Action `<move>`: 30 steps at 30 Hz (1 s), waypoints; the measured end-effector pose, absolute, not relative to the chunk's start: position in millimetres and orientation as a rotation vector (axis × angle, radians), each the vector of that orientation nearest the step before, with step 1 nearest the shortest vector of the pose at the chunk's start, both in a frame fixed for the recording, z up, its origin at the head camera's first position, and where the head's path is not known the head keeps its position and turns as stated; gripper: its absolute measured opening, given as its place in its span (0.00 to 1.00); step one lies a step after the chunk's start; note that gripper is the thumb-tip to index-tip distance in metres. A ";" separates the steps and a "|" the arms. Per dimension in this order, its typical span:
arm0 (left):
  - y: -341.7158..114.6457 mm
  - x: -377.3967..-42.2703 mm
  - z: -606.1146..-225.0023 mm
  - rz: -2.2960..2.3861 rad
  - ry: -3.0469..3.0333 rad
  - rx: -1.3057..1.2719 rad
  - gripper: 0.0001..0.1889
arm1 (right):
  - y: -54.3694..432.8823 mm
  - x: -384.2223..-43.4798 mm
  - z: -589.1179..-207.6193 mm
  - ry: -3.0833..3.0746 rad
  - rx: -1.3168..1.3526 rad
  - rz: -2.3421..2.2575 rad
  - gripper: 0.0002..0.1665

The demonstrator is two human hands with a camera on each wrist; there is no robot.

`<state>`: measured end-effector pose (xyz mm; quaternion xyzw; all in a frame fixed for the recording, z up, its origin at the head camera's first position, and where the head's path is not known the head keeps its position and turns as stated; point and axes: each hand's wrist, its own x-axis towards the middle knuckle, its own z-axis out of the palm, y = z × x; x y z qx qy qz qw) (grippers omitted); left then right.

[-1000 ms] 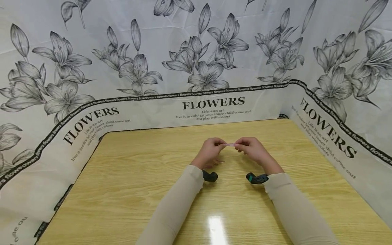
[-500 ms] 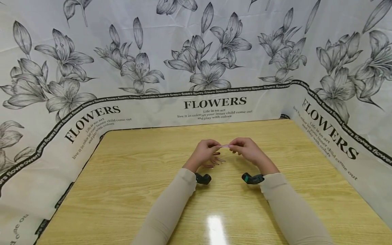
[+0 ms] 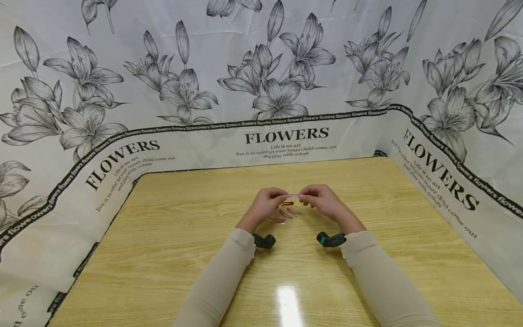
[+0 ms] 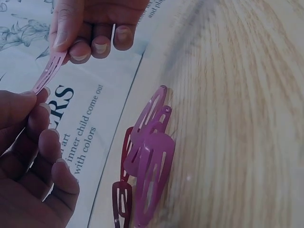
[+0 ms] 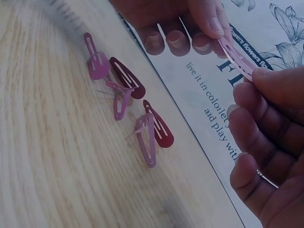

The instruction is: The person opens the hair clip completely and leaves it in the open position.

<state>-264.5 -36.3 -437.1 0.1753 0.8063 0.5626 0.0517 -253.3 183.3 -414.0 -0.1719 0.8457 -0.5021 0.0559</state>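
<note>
A pale pink snap hair clip (image 4: 50, 72) is held up between the two hands, above the table. My left hand (image 3: 263, 204) pinches one end between thumb and forefinger. At the other end, my right hand (image 3: 324, 200) pinches it the same way, its remaining fingers loosely curled. The clip's slotted middle shows between the fingertips in both wrist views. On the table below lie several more snap clips: a pink clip (image 5: 98, 64), a dark red clip (image 5: 127, 77), a second red clip (image 5: 160, 127) and a mauve clip (image 5: 146, 142). Some overlap in the left wrist view.
The wood-grain table (image 3: 184, 236) is bordered at the back and sides by a white floral cloth (image 3: 196, 150). A black device is strapped to the left wrist (image 3: 264, 241) and another to the right wrist (image 3: 331, 239). Light glares on the front of the table.
Both hands have shifted left and slightly down with the hair clip still between them. The clips on the table, partly hidden behind the left hand before, now show more fully.
</note>
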 end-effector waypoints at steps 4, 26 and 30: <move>-40.2 -262.3 -438.2 1.737 2.431 0.513 0.14 | 180.0 -251.7 -413.4 2.562 -0.529 -1.521 0.19; -55.3 -251.6 -444.0 1.832 2.337 0.490 0.11 | 161.7 -246.2 -424.6 2.601 -0.549 -1.560 0.14; -55.9 -250.8 -443.2 1.844 2.332 0.495 0.11 | 158.2 -246.2 -425.0 2.636 -0.529 -1.557 0.13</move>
